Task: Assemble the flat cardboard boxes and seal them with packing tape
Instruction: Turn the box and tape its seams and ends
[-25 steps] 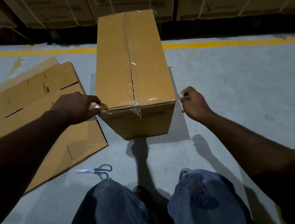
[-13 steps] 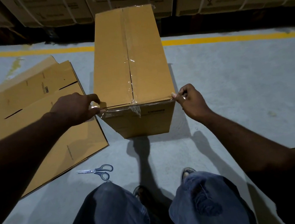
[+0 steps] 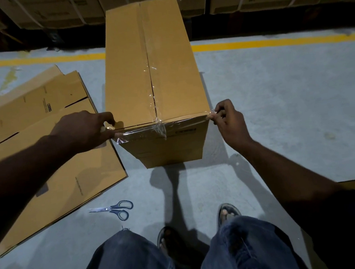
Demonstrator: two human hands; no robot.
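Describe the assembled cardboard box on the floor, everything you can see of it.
The cardboard box is plain brown corrugated board, long and rectangular, standing closed on the grey floor with one end toward the person. Clear packing tape runs along its top centre seam and down the near face. A second strip stretches across the near top edge, the left hand holding it at one corner, the right hand at the other. Small print marks the near face.

Tan box [image 3: 173, 70], clear glossy tape [image 3: 161, 129], blue-handled scissors [image 3: 116, 209], yellow stripe [image 3: 271, 43] across grey floor [image 3: 277, 104].
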